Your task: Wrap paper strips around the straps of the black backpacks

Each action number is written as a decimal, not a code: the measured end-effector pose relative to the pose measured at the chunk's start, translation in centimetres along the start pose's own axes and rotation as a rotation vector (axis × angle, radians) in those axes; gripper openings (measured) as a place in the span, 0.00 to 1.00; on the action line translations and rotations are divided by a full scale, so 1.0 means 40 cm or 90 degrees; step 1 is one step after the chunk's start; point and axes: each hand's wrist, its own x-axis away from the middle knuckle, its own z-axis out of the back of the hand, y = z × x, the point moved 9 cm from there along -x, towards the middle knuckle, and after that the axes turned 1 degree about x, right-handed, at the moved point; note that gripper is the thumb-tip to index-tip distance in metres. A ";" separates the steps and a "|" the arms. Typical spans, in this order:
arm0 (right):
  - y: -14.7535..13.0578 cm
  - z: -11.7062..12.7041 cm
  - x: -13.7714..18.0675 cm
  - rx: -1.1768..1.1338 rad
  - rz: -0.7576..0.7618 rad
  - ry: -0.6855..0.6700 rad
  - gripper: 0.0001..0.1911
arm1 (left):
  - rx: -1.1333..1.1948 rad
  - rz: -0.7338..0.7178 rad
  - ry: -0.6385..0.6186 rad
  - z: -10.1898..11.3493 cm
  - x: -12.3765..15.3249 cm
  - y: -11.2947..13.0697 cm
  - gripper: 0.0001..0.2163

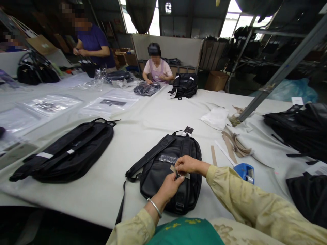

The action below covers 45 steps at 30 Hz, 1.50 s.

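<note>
A black leather backpack lies straps-up on the white table right in front of me. Both hands meet over its middle. My left hand pinches a small dark part, perhaps a zipper pull, under a short strip of tan paper tape. My right hand is closed on the same strip from above. A small clear plastic packet lies on the bag just above my fingers. A black hang tag sticks out at the bag's top handle.
A second black backpack lies to my left. A blue tape dispenser, loose tan strips and stacked black bags are at my right. Clear plastic bags cover the left side. Two other people work at the far end.
</note>
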 end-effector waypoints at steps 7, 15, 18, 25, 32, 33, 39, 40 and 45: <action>-0.084 0.048 0.014 0.317 0.135 0.049 0.24 | 0.001 0.063 0.070 0.007 -0.012 -0.055 0.16; -0.193 -0.113 0.012 0.834 0.390 -0.139 0.08 | -0.142 0.075 0.092 0.017 -0.035 -0.052 0.08; -0.164 -0.145 -0.017 0.891 0.352 -0.169 0.08 | -0.131 0.074 0.099 0.017 -0.030 -0.054 0.07; -0.084 -0.108 0.057 0.741 0.535 -0.034 0.08 | -0.057 0.088 0.091 0.013 -0.017 -0.073 0.13; 0.033 -0.046 0.150 0.429 0.417 0.259 0.09 | 0.055 0.053 0.035 -0.001 -0.014 -0.061 0.13; 0.047 -0.038 0.151 0.372 0.379 0.302 0.07 | 0.075 0.048 0.021 -0.006 -0.014 -0.058 0.13; 0.110 -0.013 0.119 0.189 0.184 0.418 0.07 | 0.259 0.147 0.039 -0.032 -0.010 -0.083 0.18; 0.111 -0.013 0.116 0.195 0.169 0.418 0.07 | 0.262 0.166 0.048 -0.035 -0.009 -0.089 0.18; 0.100 -0.034 0.126 0.289 0.124 0.415 0.07 | 0.224 0.181 0.093 -0.027 -0.016 -0.114 0.13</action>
